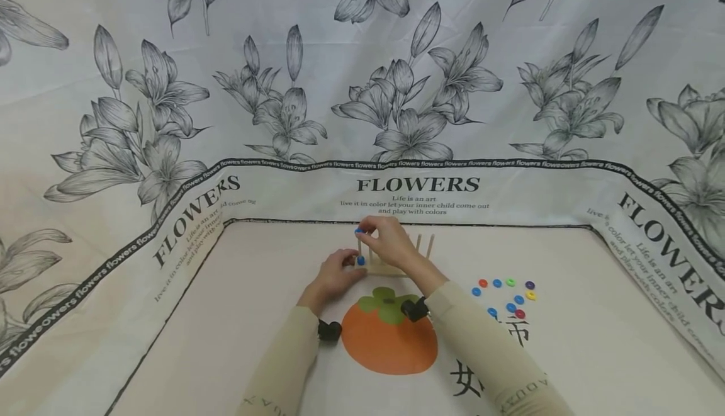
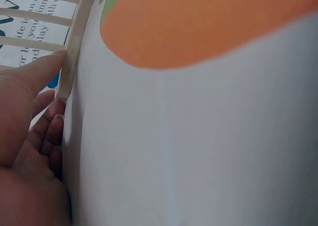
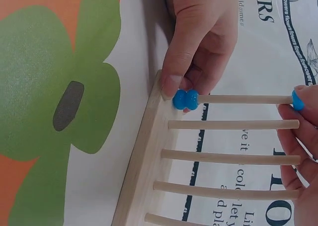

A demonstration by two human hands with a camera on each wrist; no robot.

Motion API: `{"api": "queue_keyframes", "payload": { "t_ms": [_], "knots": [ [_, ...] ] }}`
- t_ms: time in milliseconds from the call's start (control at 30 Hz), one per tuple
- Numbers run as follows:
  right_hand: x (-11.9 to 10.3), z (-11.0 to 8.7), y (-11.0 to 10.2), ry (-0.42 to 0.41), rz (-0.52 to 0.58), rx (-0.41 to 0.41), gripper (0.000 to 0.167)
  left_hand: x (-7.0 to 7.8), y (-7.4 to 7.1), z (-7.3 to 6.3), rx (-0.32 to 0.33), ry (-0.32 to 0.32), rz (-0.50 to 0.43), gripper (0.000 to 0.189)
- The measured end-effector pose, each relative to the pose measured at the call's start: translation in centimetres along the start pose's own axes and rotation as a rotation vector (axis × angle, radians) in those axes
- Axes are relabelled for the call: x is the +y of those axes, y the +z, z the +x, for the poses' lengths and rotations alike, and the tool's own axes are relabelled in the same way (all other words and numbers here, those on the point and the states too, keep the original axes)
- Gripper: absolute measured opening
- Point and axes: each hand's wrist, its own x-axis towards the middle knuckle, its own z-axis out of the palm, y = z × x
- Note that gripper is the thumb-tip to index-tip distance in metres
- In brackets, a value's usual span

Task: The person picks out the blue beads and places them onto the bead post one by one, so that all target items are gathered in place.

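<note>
A wooden rack with a flat base (image 3: 141, 146) and several upright pegs stands at the table's far side. My right hand (image 1: 391, 240) is at the top of its leftmost peg (image 3: 243, 99), pinching a blue bead (image 3: 297, 100) between thumb and finger at the peg's tip. Lower on this peg, two blue beads (image 3: 185, 100) sit together by the base. The left hand (image 1: 337, 274) grips the base's left end, thumb on top and fingers around the end, as the left wrist view shows. In that view the lower beads are mostly hidden by the thumb.
Loose ring beads lie on the table at right, among them a green bead (image 1: 511, 282), a yellow bead (image 1: 530, 295) and a purple bead (image 1: 530, 285). The tablecloth bears a printed persimmon (image 1: 391, 343). A flower-patterned cloth (image 1: 419, 183) rises behind the rack.
</note>
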Motion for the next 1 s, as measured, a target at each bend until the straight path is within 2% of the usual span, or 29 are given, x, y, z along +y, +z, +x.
{"api": "queue_keyframes", "payload": {
  "t_ms": [367,1000],
  "knots": [
    [0.04,-0.25,0.02,0.039,-0.032,-0.024,0.013,-0.15,0.28,0.04,-0.002,0.002,-0.001,0.05],
    [-0.22,-0.16,-0.1,0.084,-0.098,-0.048,0.017,0.3,-0.15,-0.07,-0.016,-0.016,0.003,0.052]
  ]
}}
